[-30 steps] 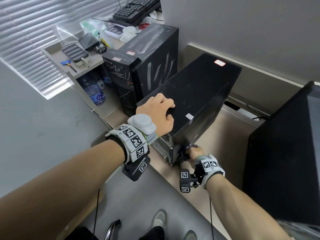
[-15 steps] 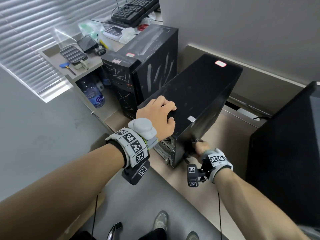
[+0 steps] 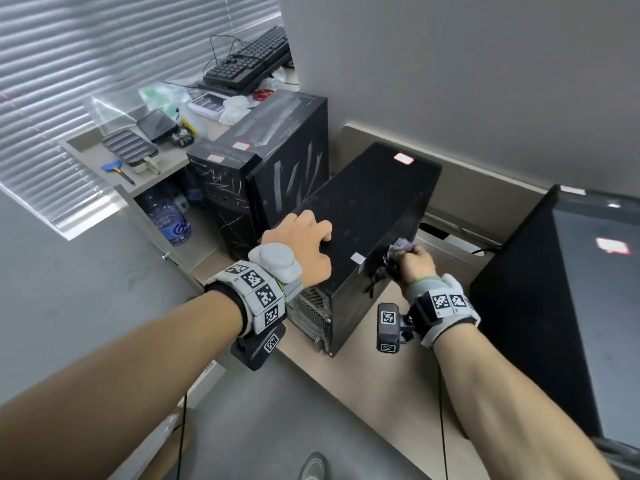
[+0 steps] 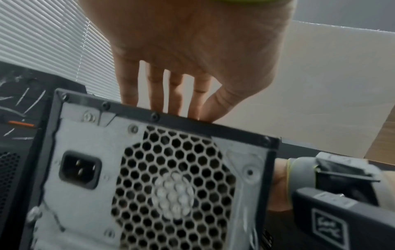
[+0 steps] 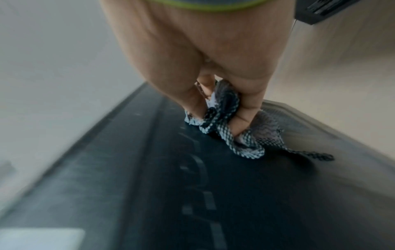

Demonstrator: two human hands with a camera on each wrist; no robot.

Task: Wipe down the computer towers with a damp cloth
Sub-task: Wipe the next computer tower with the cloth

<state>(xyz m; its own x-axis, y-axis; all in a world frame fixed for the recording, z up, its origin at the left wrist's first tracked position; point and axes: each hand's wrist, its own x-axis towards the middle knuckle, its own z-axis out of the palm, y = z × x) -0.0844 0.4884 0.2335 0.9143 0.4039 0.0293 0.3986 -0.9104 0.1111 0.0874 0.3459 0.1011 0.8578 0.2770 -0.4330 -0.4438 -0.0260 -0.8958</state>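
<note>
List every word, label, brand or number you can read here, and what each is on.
None reads clearly.
Red-edged sticker on the tilted tower: too small.
Stickers on the scratched tower: too small.
Water bottle label: blurred.
Tilted tower's side lettering: blurred.

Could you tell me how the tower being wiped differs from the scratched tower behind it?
The wiped tower leans tilted, steadied by the left hand while the right hand rubs a cloth along its side; the scratched tower stands upright, untouched. Pale streaks mark the scratched tower; the wiped tower looks plainer. Both are black with a red-edged sticker on top.
</note>
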